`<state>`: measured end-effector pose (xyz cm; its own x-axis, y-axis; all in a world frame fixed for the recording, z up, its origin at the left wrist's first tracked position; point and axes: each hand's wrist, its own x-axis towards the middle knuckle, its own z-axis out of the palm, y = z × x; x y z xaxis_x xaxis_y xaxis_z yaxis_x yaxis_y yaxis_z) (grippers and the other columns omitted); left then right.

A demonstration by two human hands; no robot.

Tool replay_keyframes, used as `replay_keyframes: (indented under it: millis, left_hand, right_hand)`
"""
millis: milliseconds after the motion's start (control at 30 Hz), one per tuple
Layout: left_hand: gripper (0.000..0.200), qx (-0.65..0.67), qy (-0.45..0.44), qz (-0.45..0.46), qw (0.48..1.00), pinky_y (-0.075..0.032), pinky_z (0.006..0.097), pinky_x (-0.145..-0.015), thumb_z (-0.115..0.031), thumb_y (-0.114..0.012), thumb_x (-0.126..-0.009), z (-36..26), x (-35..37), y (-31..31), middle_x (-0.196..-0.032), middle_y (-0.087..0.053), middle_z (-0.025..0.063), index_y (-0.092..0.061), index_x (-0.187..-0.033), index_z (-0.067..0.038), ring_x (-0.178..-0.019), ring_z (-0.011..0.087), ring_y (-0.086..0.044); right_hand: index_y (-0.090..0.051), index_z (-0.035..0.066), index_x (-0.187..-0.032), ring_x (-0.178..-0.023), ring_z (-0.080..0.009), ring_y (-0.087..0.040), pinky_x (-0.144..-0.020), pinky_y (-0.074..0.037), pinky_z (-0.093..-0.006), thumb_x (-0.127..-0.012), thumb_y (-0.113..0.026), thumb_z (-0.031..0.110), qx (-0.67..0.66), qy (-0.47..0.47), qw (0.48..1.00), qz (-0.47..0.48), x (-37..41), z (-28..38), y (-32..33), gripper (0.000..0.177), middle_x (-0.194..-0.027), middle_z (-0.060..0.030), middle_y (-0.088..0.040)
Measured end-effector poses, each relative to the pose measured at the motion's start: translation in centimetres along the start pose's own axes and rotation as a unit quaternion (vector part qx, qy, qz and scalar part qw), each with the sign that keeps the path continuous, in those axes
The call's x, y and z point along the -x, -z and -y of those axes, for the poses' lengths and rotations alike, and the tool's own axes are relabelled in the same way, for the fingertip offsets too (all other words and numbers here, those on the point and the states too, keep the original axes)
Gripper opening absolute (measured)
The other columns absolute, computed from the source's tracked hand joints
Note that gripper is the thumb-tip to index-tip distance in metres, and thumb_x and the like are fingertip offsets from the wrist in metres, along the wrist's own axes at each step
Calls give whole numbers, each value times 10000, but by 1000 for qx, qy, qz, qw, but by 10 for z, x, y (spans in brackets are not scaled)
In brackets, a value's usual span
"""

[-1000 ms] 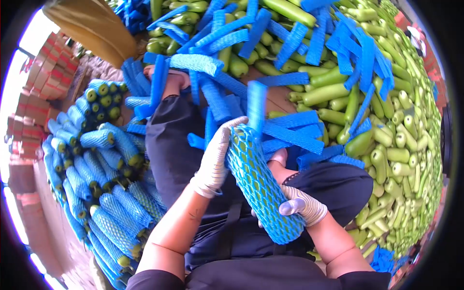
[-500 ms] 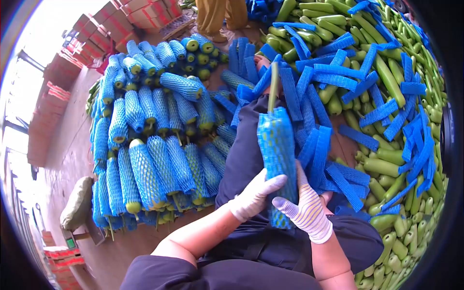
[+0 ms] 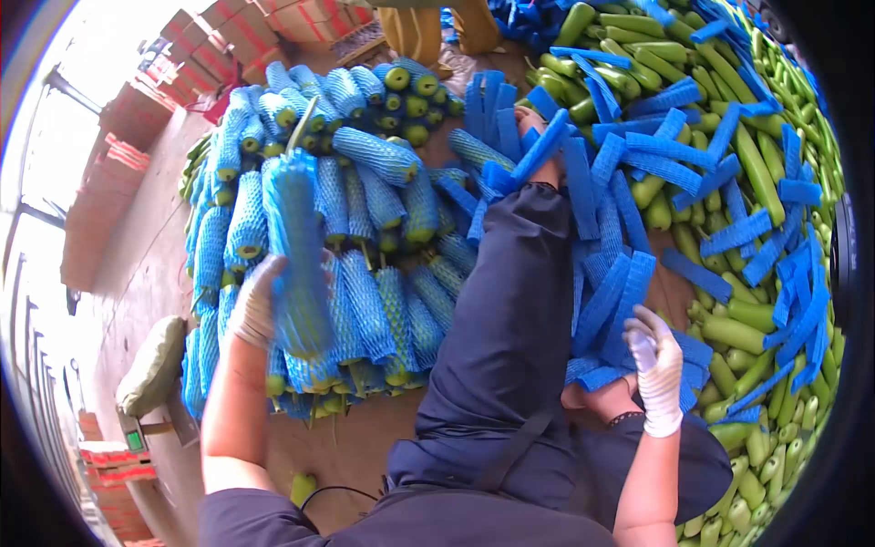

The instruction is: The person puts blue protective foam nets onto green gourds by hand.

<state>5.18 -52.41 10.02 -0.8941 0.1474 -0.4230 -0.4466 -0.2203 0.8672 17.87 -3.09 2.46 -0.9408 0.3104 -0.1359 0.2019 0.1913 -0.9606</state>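
Note:
My left hand (image 3: 256, 304), in a pale glove, grips a long green gourd (image 3: 299, 260) in a blue foam net sleeve. The gourd stands tilted over a stack of sleeved gourds (image 3: 369, 305), its stem pointing up; the gourd is slightly blurred. Out to the right, my gloved right hand (image 3: 658, 369) holds nothing, with its fingers bent and apart. It hovers beside a heap of flat blue net sleeves (image 3: 606, 305) lying by my legs.
Bare green gourds (image 3: 734, 337) form a large pile on the right, with loose sleeves scattered over it. Cardboard boxes (image 3: 118, 191) stand at the left and back. Another person's legs (image 3: 410, 36) are beyond the stack. A greenish sack (image 3: 150, 366) sits at the left.
The sleeved gourd has moved left from my lap to the stack in my left hand. My right hand has let go of it and shifted right toward the loose sleeves.

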Motion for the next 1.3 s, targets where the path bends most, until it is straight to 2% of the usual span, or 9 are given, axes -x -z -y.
replay_keyframes:
  millis: [167,400,500,600,700,867,1067,1233,1300]
  left_hand:
    - [634,-254,-95,-192,943,-536,371,-842,-199,-690,-838,-100,-39,126,-1145,-630,117,-433,-1393,-30,-965,255,-642]
    - [528,-829,-59,-332,446,-354,405,-1085,-216,-509,-865,-40,-102,262,-1351,-523,241,-501,-1372,-68,-1265,389,-483]
    - [486,-664,-149,-393,618,-387,394,-1057,-134,-519,-854,-34,-93,247,-1345,-524,234,-524,-1320,3,-1264,378,-485]
    - [499,-704,-295,-401,507,-366,415,-1070,-154,-510,-876,-42,-124,254,-1343,-540,224,-499,-1353,-7,-1258,387,-489]
    - [507,-664,-427,-260,556,-283,402,-1129,-64,-492,-911,-25,-105,69,-1417,-479,197,-435,-1412,-10,-1339,340,-416]
    - [484,-631,-496,-15,597,-318,443,-1111,15,-525,-858,48,-88,-103,-1365,-516,211,-493,-1341,30,-1296,365,-466]
    - [380,-470,-405,210,756,-416,366,-1031,-7,-519,-884,140,-69,-250,-1249,-612,160,-580,-1258,4,-1168,288,-584]
    - [378,-373,-311,326,811,-437,329,-993,17,-544,-889,187,-50,-315,-1198,-626,140,-584,-1263,-13,-1119,250,-606]
    - [385,-379,-303,346,803,-440,318,-987,26,-545,-893,186,-50,-324,-1196,-624,136,-578,-1275,-12,-1121,234,-603]
  right_hand:
    - [-548,-36,-1279,-892,-130,-609,-826,-483,-256,-927,-651,246,17,-46,997,-64,15,-50,57,463,-1025,-108,-668]
    - [-555,-12,-1289,-932,-157,-612,-887,-477,-286,-957,-603,219,64,-78,989,-112,30,-66,67,407,-1052,-114,-662]
    - [-579,-37,-1250,-1021,-181,-634,-906,-480,-304,-946,-616,244,101,-74,989,-78,22,-60,58,416,-1081,-145,-678]
    - [-563,-13,-1285,-1062,-198,-633,-912,-482,-306,-913,-645,235,80,-98,992,-30,-7,-63,36,454,-1134,-167,-668]
    - [-514,52,-1343,-1123,-393,-587,-962,-467,-430,-880,-579,391,357,1,932,55,-44,-102,14,577,-1248,-228,-590]
    - [-373,148,-1463,-1321,-367,-434,-1057,-382,-453,-795,-693,465,509,-147,845,76,-76,-148,-49,806,-1422,-281,-412]
    - [-518,62,-1238,-1129,-338,-601,-962,-463,-457,-802,-707,355,329,-286,900,-34,-92,-192,-46,558,-1196,-198,-595]
    - [-286,33,-1480,-1312,-388,-455,-1099,-367,-423,-724,-774,464,59,-415,896,-147,-95,-206,-61,997,-1443,-269,-418]
    - [-505,2,-1318,-1000,-278,-647,-865,-504,-358,-791,-755,296,-49,-344,919,-185,-102,-227,-72,653,-1146,-194,-637]
